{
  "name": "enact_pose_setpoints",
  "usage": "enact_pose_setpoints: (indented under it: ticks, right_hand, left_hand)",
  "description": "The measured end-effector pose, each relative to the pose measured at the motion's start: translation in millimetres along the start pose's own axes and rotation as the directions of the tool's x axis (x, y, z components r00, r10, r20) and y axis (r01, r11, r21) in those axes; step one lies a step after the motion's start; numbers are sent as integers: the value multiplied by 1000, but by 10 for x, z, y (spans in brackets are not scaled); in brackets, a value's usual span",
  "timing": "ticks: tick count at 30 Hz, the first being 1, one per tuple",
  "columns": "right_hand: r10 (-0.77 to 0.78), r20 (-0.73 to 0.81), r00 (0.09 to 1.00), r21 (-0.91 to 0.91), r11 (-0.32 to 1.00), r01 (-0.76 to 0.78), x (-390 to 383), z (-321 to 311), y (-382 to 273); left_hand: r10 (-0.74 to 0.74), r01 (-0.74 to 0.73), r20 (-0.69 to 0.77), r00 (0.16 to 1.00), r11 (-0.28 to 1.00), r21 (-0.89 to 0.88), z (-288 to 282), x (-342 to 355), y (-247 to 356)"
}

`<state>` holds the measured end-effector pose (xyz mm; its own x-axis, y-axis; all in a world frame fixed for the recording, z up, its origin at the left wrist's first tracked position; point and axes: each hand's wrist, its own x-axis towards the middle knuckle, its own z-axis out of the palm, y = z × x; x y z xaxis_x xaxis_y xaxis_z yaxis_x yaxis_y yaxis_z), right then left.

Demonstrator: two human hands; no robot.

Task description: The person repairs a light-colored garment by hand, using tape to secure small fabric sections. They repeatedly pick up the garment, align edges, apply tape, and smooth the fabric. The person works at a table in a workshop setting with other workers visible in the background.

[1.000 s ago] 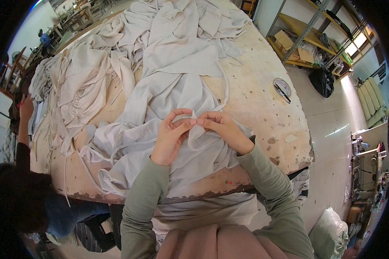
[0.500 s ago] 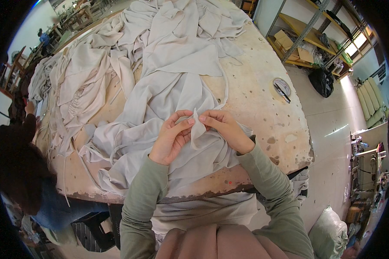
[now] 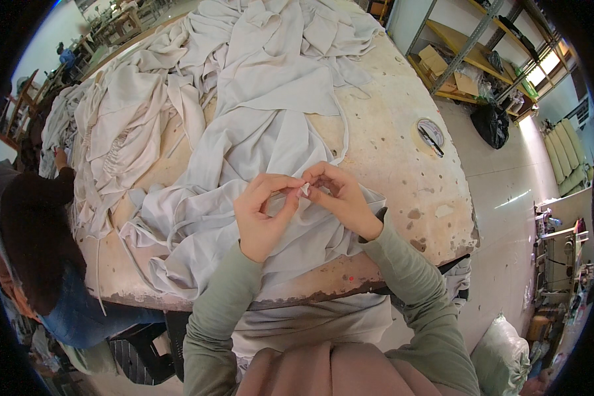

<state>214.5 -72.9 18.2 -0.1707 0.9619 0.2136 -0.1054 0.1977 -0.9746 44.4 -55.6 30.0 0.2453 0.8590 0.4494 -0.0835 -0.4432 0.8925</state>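
Both hands meet over a spread of pale grey garments point(image 3: 228, 158) near the front of the worktable. My left hand point(image 3: 264, 211) pinches a small twisted bit of grey cloth point(image 3: 305, 189) between thumb and fingertips. My right hand point(image 3: 340, 201) has its fingers closed on that same bit from the right, thumb and forefinger against it, fingertips touching those of the left. The fingers partly hide the held cloth. More garments with gathered parts and thin straps point(image 3: 125, 138) lie to the left.
A tape roll with a black tool point(image 3: 430, 137) lies at the table's right. At left a co-worker point(image 3: 36, 224) in dark clothing reaches toward the garments. Shelving point(image 3: 455, 46), a black bag point(image 3: 490, 122) and a white sack point(image 3: 501, 353) stand beyond the right edge.
My hands have rotated inward and closed round the cloth tip, which stood up between them earlier. The co-worker at left has moved forward along the table, the reaching hand lower.
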Motion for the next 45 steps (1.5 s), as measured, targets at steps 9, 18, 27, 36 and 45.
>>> enact_pose_setpoints:
  ticks: [9,18,27,36,45]
  right_hand:
    - [39,40,998,79,996,-42,-19,-28,29]
    - [163,-16,987,-111,980,-163,-16,31,-53]
    - [141,-129,982,-195,967,-165,35,-6,39]
    - [193,-163,968,-219,949,-226,36,-46,100]
    - [-27,-127,992,-425,905,-30,56,-42,202]
  left_hand:
    - [206,-196,-13,978,947,253,28,10,25]
    - [-513,449,-28,858,776,-444,-54,63,-61]
    - [-524,428,-8,852,705,-566,-287,181,-223]
    - [-610,545,58,790,655,-524,-369,225,-299]
    - [-645,526,-38,763,655,-543,-391,261,-268]
